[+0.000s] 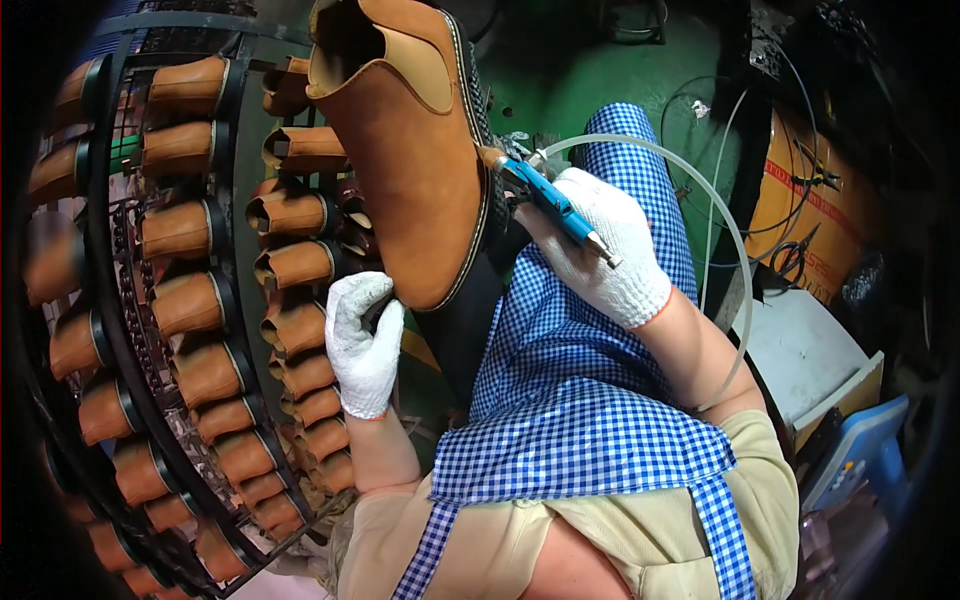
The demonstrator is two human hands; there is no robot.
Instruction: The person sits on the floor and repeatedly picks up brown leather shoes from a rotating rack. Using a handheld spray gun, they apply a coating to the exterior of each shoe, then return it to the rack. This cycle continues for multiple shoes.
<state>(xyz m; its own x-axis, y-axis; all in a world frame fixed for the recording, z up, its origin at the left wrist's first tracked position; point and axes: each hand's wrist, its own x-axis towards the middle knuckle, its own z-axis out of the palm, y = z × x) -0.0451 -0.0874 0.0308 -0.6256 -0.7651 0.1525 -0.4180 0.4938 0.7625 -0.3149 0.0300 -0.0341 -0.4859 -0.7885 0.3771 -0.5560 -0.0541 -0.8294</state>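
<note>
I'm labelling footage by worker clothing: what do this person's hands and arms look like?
The left hand and right hand wear white knitted gloves with thin orange cuff edges; the left glove looks greyish on its fingers. The forearms are bare below beige sleeves.

rack (190,19) w/ boots (177,231) L | single boot (415,185) top ctr | tool (556,203) R of it | carton (805,215) far R

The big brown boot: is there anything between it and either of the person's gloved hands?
Nothing visible stands between the left hand and the boot. At the right hand, only the blue tool it holds comes between, its tip close to the boot's upper, near the sole.
</note>
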